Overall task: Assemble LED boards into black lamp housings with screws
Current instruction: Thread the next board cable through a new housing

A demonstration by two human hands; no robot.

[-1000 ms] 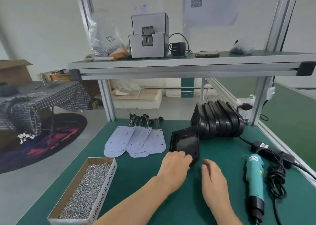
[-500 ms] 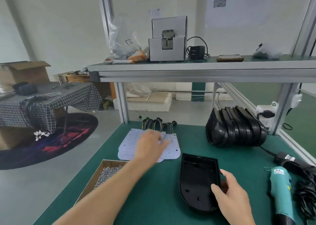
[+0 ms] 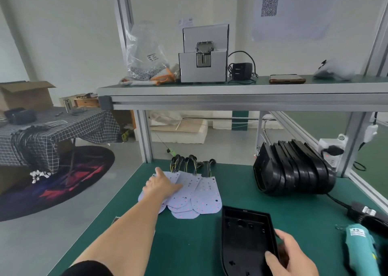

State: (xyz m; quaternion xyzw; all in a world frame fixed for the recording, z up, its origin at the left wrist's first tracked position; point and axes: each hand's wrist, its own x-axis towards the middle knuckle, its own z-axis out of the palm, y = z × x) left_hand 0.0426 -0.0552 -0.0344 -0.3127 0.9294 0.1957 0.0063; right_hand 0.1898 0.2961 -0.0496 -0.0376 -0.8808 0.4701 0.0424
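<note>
One green-topped workbench (image 3: 189,244) fills the lower half of the frame. Its left edge runs diagonally from the aluminium post down to the lower left, and a wide strip of mat shows between that edge and the left forearm. More mat shows at centre right, between the boards and the stack.

Across the middle runs the upper shelf (image 3: 231,88), its front rail overhanging the far part of the bench. At upper right a pale poster (image 3: 294,23) carries a QR code (image 3: 269,7); its text is too faint to read.

A stack of black housings (image 3: 294,168) stands on edge at centre right, near the right rail. One black lamp housing (image 3: 243,240) lies hollow side up at lower centre. The right hand (image 3: 294,256) grasps its right rim, thumb inside and fingers curled behind the edge.

The LED boards (image 3: 206,198) lie fanned at centre, their wire tails toward the back edge. The left hand (image 3: 162,184) rests on the leftmost boards with fingers released and stretched flat.

At lower right lies a teal electric screwdriver (image 3: 361,248), its white label unreadable. On the shelf, a clear bag of screws (image 3: 147,59) bears a small label, also illegible.
</note>
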